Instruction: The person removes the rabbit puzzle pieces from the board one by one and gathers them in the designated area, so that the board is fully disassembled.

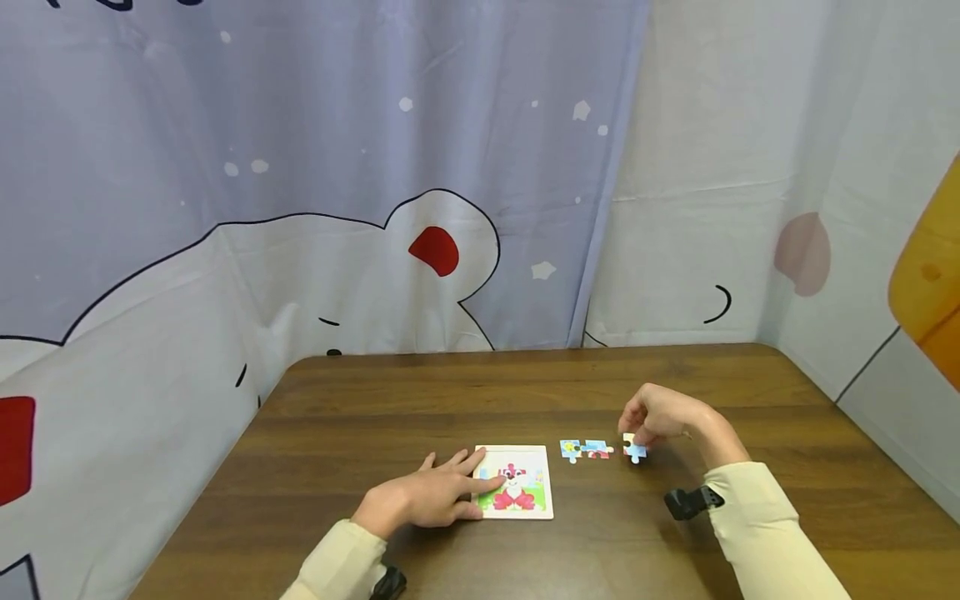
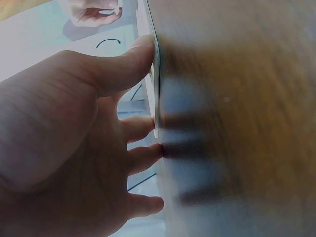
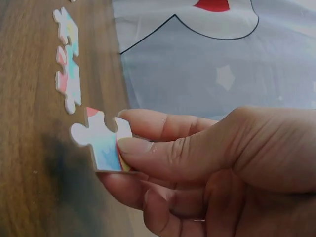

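My left hand [image 1: 431,492] rests on the left side of a white puzzle tray [image 1: 517,514], its fingers spread and straight. Inside the tray is a partly filled picture of a pink and white animal on green. The left wrist view has the thumb [image 2: 131,64] on the tray's edge, with other fingertips at the edge and on the table. My right hand [image 1: 660,417] pinches a jigsaw piece [image 3: 104,145] between thumb and fingers, tilted above the table. That piece is mostly pale blue and white with a red corner. Between the hands lie two jigsaw pieces, a left one [image 1: 567,448] and a right one [image 1: 597,446].
Everything lies on a brown wooden table [image 1: 360,417]. A printed curtain [image 1: 337,275] hangs along its back edge, and a white curtain [image 1: 795,183] stands at the right. Dark wrist cameras sit on both sleeves.
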Demonstrator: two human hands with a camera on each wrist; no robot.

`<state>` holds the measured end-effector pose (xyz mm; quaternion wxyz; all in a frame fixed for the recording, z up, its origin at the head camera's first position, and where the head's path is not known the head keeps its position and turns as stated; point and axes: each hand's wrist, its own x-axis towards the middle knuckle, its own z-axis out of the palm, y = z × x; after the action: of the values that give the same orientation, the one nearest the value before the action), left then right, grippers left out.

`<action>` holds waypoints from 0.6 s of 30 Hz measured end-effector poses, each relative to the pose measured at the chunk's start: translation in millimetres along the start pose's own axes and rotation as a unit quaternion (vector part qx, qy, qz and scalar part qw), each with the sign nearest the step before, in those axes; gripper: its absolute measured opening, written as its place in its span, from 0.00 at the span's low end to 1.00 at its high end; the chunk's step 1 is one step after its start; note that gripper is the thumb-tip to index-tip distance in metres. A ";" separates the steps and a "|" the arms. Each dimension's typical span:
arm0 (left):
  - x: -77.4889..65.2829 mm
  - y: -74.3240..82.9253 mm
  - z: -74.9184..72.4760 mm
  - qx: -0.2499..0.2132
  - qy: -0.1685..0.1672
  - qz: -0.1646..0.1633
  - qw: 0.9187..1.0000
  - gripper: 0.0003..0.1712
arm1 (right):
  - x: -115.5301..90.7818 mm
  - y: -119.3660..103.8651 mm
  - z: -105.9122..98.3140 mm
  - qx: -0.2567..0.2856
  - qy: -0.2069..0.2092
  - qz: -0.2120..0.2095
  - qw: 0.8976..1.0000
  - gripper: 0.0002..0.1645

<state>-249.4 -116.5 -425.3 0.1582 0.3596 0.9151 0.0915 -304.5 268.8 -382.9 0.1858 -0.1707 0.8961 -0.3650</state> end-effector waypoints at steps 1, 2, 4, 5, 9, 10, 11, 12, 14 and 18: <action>-0.1 0.2 0.2 -0.001 0.000 -0.001 1.000 0.32 | 0.5 1.2 0.6 0.001 -0.001 0.003 1.000 0.14; -0.2 0.6 0.3 -0.001 0.000 -0.001 1.000 0.32 | 1.1 2.8 1.3 -0.001 -0.002 0.003 1.000 0.14; -0.5 1.3 1.1 -0.005 -0.002 -0.002 1.000 0.32 | 2.3 5.9 4.1 -0.003 -0.002 0.005 1.000 0.14; -0.8 1.5 1.8 -0.007 -0.003 -0.002 1.000 0.32 | 2.9 7.3 5.9 -0.005 -0.002 0.006 1.000 0.13; -1.1 1.7 4.3 -0.008 -0.005 -0.003 1.000 0.32 | 5.4 11.1 11.4 -0.028 0.006 0.005 1.000 0.14; -1.1 1.5 4.5 -0.006 -0.004 -0.003 1.000 0.31 | 5.9 11.6 12.0 -0.037 0.008 0.003 0.999 0.14; -0.8 1.3 4.4 -0.005 -0.002 -0.003 1.000 0.31 | 6.3 11.6 12.4 -0.043 0.012 0.004 0.999 0.14; -0.5 1.1 4.1 -0.004 0.000 -0.002 1.000 0.31 | 6.9 11.8 12.6 -0.052 0.015 0.004 0.999 0.14; 0.1 0.6 3.2 -0.002 0.002 -0.001 1.000 0.31 | 8.2 12.1 12.8 -0.059 0.019 0.010 0.998 0.14; 0.5 -0.2 1.2 -0.001 0.003 0.000 1.000 0.31 | 11.7 12.9 13.4 -0.062 0.021 0.016 0.998 0.14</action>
<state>-249.5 -116.2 -426.6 0.1554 0.3594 0.9154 0.0937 -310.8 264.5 -403.5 0.1620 -0.1600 0.9234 -0.3090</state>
